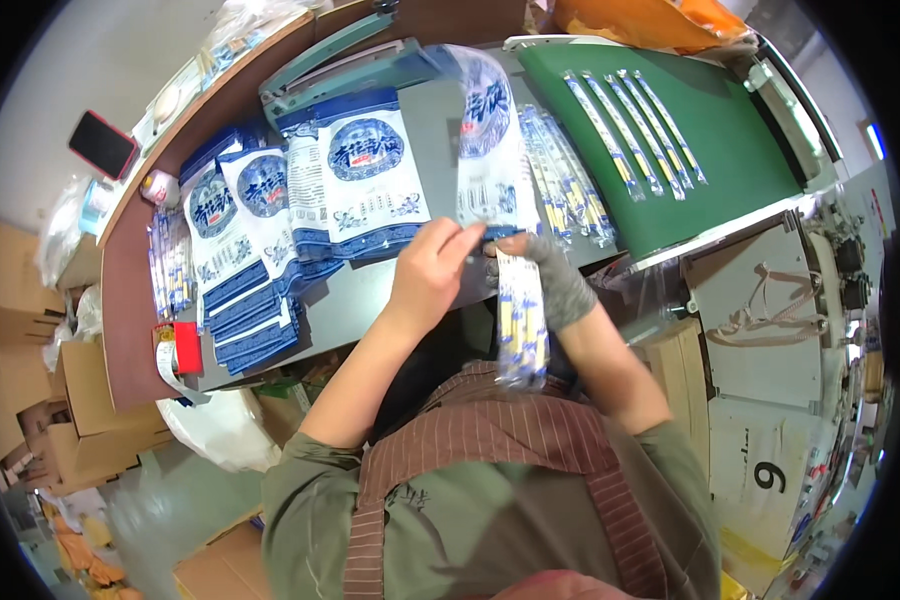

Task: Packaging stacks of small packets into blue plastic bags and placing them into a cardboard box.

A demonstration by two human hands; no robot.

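A white-and-blue printed plastic bag (488,150) stretches away from me over the grey table, its near edge at my hands. My bare left hand (432,268) is closed, pinching at that edge with thumb and forefinger. My right hand (560,285), in a grey glove, is closed around a bundle of slim sticks in clear wrappers (520,325), marked blue and yellow. The bundle hangs from the glove toward my apron, just under the bag's edge. Whether any sticks are inside the bag is hidden.
Stacks of flat printed bags (370,170) lie left on the table. Wrapped sticks (570,180) are piled right of the bag. More sticks lie on a green conveyor belt (710,190). A teal sealer-like device (340,75), red box (186,347) and phone (102,144) sit around the edges.
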